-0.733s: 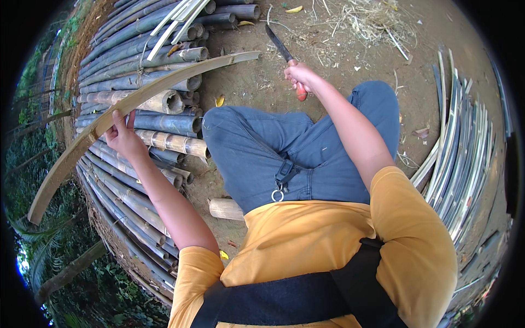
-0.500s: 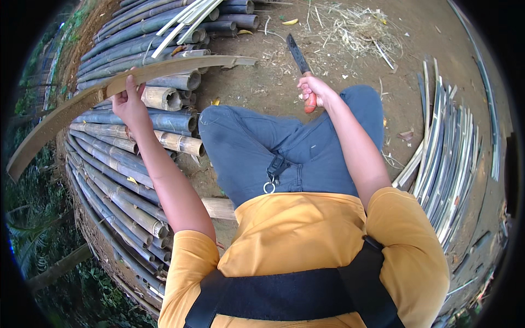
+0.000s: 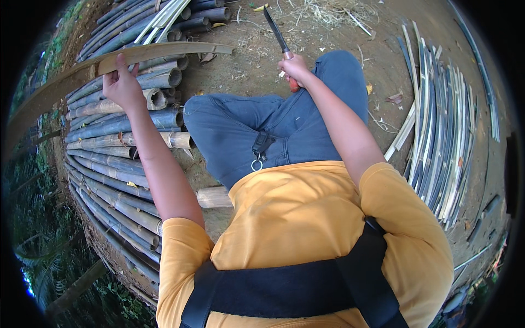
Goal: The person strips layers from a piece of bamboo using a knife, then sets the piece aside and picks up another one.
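A long split bamboo slat, pale brown and curving in the fisheye picture, is held up by my left hand. My thumb and fingers grip it by its edge, above a stack of bamboo poles. The slat's far left end runs into the dark rim of the picture. My right hand is wrapped round the reddish-orange handle of a large knife, over my bent right knee. Its dark blade points up and slightly left, apart from the slat.
Cut bamboo poles are stacked along my left. To my right lies a bundle of thin bamboo strips. Several pale strips rest on the stack's far end. Shavings litter the dirt ahead. A bamboo piece lies by my left hip.
The whole view has shifted, with hands and surroundings now higher and further left in it. The slat remains in my left hand, and the knife in my right.
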Tool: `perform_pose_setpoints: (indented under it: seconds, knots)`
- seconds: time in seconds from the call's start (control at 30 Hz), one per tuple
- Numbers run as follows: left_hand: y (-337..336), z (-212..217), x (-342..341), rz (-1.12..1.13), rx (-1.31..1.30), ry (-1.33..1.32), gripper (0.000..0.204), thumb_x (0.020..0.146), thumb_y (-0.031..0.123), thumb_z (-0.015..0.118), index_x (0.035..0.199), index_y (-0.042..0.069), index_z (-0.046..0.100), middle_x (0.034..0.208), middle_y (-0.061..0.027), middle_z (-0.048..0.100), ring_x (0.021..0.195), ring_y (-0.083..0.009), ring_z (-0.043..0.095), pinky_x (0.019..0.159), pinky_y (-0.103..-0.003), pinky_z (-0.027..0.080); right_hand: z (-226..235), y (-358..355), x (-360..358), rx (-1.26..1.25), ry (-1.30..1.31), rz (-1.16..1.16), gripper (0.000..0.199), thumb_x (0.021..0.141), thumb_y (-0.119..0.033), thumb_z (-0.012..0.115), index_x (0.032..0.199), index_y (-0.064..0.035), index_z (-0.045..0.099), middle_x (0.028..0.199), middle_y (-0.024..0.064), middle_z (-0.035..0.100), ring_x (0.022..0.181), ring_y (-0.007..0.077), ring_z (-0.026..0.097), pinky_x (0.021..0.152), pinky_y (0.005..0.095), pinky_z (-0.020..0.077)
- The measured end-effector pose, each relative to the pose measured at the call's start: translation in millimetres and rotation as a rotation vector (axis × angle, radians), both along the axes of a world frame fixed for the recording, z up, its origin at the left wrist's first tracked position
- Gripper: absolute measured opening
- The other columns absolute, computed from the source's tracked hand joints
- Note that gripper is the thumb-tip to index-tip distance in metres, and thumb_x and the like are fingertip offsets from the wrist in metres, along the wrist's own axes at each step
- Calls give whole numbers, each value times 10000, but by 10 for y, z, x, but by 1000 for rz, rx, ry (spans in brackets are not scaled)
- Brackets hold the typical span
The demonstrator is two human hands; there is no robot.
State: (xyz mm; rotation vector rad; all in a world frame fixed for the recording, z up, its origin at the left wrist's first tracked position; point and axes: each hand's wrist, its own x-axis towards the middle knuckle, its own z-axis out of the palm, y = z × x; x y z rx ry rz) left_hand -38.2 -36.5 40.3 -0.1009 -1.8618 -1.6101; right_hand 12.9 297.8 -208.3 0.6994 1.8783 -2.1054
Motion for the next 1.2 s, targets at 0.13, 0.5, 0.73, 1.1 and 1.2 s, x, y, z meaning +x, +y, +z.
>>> perform_pose_setpoints:
  seconds: [0.13, 0.5, 0.73, 1.1, 1.2]
  knots:
    - [195, 122, 33, -29, -46, 36, 249, 941, 172, 703, 1057, -43, 652, 988, -103, 696, 849, -139, 673, 674, -296, 634, -17, 13, -16, -24, 6, -27, 131, 772, -7, 627, 824, -51, 515, 660, 46, 542, 455, 136, 497, 387, 313, 413]
    - [451, 310, 15, 11, 25, 54, 282, 935, 194, 709, 1067, -51, 665, 946, -91, 694, 789, -117, 659, 573, -267, 627, -81, 14, -51, -47, -15, -95, 111, 767, -4, 606, 809, -58, 519, 639, 44, 535, 448, 145, 496, 387, 322, 411]
    - [455, 126, 62, -7, 68, -27, 320, 951, 250, 697, 1090, -36, 656, 987, -80, 669, 854, -120, 646, 629, -274, 620, 135, -7, 70, 139, 25, 85, 106, 776, -48, 628, 786, -60, 524, 609, 47, 545, 438, 158, 526, 398, 344, 422]
    - [336, 39, -37, -151, 74, -3, 298, 937, 266, 721, 1049, -5, 667, 917, -16, 660, 800, -87, 614, 655, -236, 558, 1330, -656, 562, 382, 311, 346, 149, 776, -99, 643, 830, -13, 534, 692, 141, 575, 687, 310, 594, 675, 403, 458]
    - [475, 52, -59, -179, 91, 5, 272, 932, 257, 730, 1007, 1, 680, 824, 15, 653, 711, -55, 576, 613, -218, 493, 1176, -666, 507, 327, 261, 336, 120, 791, -84, 626, 828, -25, 529, 628, 112, 546, 548, 268, 569, 545, 396, 452]
